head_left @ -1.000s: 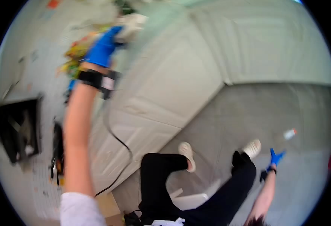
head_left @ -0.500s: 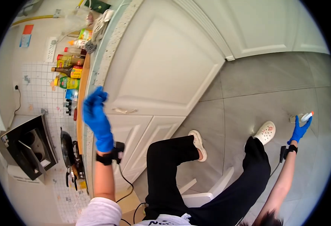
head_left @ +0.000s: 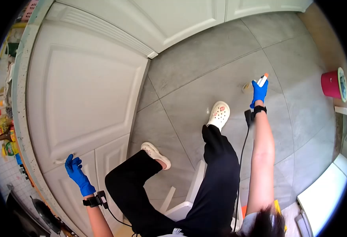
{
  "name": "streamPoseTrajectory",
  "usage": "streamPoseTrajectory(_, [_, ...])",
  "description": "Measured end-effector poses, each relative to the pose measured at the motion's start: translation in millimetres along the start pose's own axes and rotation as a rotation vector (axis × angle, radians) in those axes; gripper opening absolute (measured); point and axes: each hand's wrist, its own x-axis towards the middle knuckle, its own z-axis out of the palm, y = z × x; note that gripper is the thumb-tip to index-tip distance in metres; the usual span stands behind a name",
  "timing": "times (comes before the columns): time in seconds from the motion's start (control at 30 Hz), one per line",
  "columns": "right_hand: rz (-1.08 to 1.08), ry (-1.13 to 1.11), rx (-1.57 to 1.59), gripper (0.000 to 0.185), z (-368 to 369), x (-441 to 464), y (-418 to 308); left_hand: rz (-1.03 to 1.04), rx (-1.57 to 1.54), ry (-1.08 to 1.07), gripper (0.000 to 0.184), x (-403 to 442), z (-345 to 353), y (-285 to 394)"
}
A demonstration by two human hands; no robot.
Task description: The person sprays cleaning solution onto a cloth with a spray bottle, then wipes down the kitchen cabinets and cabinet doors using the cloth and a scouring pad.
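Note:
My right hand (head_left: 259,93), in a blue glove, is wrapped around a white bottle (head_left: 263,80) with an orange tip, held out over the floor. Just left of those fingers is a small yellowish-brown thing or patch (head_left: 246,85); I cannot tell which. My left hand (head_left: 77,173), gloved in blue too, is in front of the white cabinet doors with its fingers apart and loosely bent, holding nothing. Beside its fingertips is a cabinet handle (head_left: 61,161); whether they touch it is unclear.
Grey floor tiles (head_left: 209,93) spread ahead of my white clogs (head_left: 219,114). A pink bucket (head_left: 332,83) stands at the right. Along the left runs a counter edge (head_left: 20,94) with several bottles behind it. A white stool (head_left: 179,209) is beneath me. Cables hang from both wrists.
The view has swung right, bringing the pink bucket into sight. My left hand has come down from the counter edge to the cabinet front. The bottle stays in my right hand.

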Motion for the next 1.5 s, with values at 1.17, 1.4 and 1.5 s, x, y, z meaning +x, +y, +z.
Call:
streamPoseTrajectory(1.17, [-0.352, -1.032, 0.662, 0.052, 34, -437, -499, 0.537, -0.053, -0.39, 0.081, -92, -10, 120])
streamPoseTrajectory(1.4, [-0.766, -0.69, 0.319, 0.051, 27, -468, -479, 0.563, -0.172, -0.456, 0.083, -121, -9, 87])
streamPoseTrajectory(1.5, [-0.321, -0.922, 0.729, 0.045, 21, -474, -483, 0.469, -0.365, -0.487, 0.084, -88, -29, 75])
